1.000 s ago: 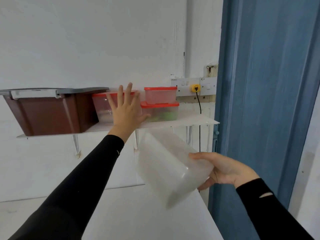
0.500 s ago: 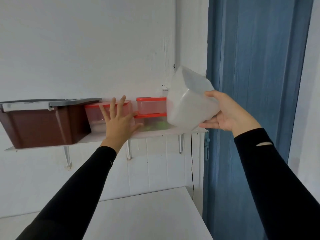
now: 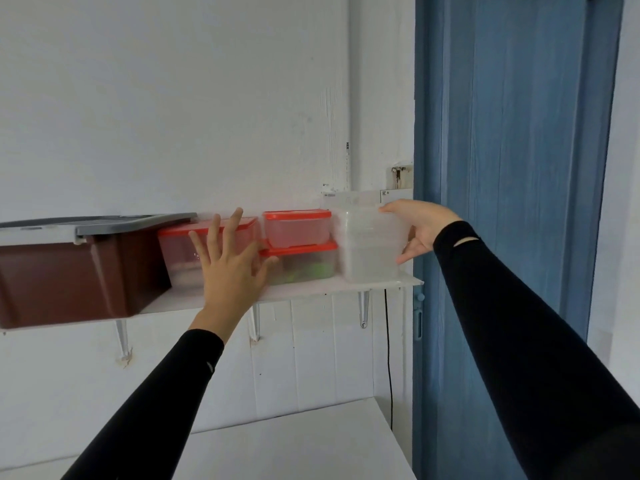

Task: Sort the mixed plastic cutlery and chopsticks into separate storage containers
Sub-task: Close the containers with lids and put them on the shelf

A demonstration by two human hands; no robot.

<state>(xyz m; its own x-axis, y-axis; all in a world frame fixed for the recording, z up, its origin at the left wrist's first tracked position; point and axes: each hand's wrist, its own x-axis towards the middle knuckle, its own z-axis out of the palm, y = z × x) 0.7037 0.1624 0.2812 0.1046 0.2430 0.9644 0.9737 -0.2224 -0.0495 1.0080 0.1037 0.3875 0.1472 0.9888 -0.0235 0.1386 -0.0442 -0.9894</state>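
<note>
the right hand (image 3: 420,230) grips the clear tub (image 3: 370,247) standing on the shelf (image 3: 311,289); the left hand (image 3: 230,268) is spread flat before the red-lidded box (image 3: 180,251).

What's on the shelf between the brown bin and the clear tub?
Head view: a large red-lidded box, then a small red-lidded box atop a wider box.

Tight black long sleeves, cuffs at the wrists. On the left sleeve (image 3: 156,403), a small pale fleck (image 3: 210,365) near the cuff. On the right sleeve (image 3: 519,341), a short slit (image 3: 465,241) near the cuff. The left hand (image 3: 230,271) and right hand (image 3: 420,226) are bare.
</note>
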